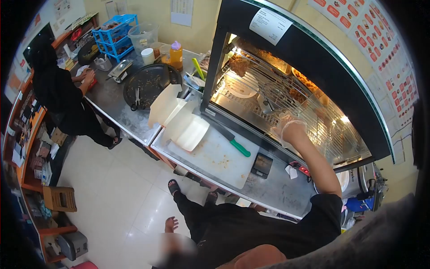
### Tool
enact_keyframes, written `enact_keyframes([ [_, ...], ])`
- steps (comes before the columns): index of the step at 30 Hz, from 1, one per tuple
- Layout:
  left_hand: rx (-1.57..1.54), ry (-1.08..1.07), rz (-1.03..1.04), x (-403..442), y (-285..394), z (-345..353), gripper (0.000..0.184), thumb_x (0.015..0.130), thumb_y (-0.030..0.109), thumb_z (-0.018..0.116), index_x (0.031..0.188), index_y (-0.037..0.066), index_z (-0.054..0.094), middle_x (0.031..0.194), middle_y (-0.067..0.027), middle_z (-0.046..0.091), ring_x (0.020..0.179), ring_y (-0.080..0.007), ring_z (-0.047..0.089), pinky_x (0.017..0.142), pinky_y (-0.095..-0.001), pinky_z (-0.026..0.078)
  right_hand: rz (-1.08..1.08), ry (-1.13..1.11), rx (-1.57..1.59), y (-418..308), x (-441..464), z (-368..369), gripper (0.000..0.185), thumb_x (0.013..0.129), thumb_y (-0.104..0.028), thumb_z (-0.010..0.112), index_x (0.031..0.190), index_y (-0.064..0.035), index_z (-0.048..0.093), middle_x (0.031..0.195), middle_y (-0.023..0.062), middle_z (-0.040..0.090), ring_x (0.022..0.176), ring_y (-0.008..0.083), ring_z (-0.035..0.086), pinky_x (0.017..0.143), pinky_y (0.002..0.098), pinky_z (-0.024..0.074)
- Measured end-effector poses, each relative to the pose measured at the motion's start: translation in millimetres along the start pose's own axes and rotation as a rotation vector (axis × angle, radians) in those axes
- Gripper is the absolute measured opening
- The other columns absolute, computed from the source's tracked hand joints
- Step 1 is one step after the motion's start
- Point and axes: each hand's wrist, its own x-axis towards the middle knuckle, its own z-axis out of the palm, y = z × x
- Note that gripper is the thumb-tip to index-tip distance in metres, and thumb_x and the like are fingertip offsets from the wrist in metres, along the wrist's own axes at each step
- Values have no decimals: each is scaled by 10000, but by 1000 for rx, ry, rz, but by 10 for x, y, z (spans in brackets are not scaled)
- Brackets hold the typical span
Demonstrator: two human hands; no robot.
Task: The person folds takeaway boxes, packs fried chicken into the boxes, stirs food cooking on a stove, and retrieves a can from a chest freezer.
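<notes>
My right hand (290,127), in a clear plastic glove, reaches inside the lit warming cabinet (358,76). Its fingers are closed at the end of a metal utensil (266,105), whose exact shape is hard to tell. Near that utensil lie a round pale plate (242,85) and, on the wire rack, a piece of browned food (239,65). My left hand (171,224) hangs low over the floor, bare, fingers apart and holding nothing. An open white box (190,132) stands on the white cutting board (219,159), beside a green-handled knife (240,147).
Left of the box are a black round pan (145,85) with scissors, a sauce bottle (176,56) and blue trays (114,38). A small black device (262,165) sits right of the board. A co-worker in black (58,89) stands at the far left counter.
</notes>
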Motion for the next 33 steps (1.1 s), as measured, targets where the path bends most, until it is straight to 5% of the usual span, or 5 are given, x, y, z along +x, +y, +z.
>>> enact_keyframes([
  [7, 22, -43, 192, 164, 847, 278, 422, 921, 336, 504, 1276, 108, 517, 1121, -117, 632, 960, -258, 616, 807, -443, 490, -58, 27, 273, -50, -192, -102, 657, 880, -532, 549, 1360, -88, 490, 1317, 174, 542, 1218, 326, 533, 1004, 391, 444],
  [19, 69, -194, 206, 292, 1040, 1123, 315, 920, 382, 558, 1134, 152, 584, 896, -30, 649, 724, -166, 619, 605, -325, 492, -297, 1154, 406, 50, 149, -271, 493, 836, -253, 642, 1296, -96, 562, 1231, 217, 588, 1118, 399, 566, 954, 458, 465],
  [24, 35, -275, 172, 590, 784, 1104, 252, 923, 351, 554, 1086, 163, 594, 849, -6, 651, 727, -150, 611, 659, -367, 493, 245, 1027, 71, 452, 804, -379, 631, 892, -540, 512, 1289, -50, 559, 1196, 262, 593, 1099, 404, 579, 925, 457, 470],
  [27, -2, -233, 181, 403, 932, 1086, 297, 945, 367, 510, 1136, 152, 584, 884, -18, 643, 758, -158, 610, 679, -371, 494, 346, 469, 382, 475, 879, -535, 752, 885, -639, 445, 1313, -26, 532, 1214, 277, 580, 1106, 400, 576, 944, 456, 451],
  [33, 60, -201, 223, 322, 1151, 903, 340, 949, 365, 492, 1205, 149, 552, 954, -22, 645, 819, -170, 611, 722, -382, 502, -242, 989, 367, -232, 94, -404, 543, 894, -358, 616, 1326, -46, 510, 1323, 230, 527, 1255, 374, 480, 1045, 430, 375],
])
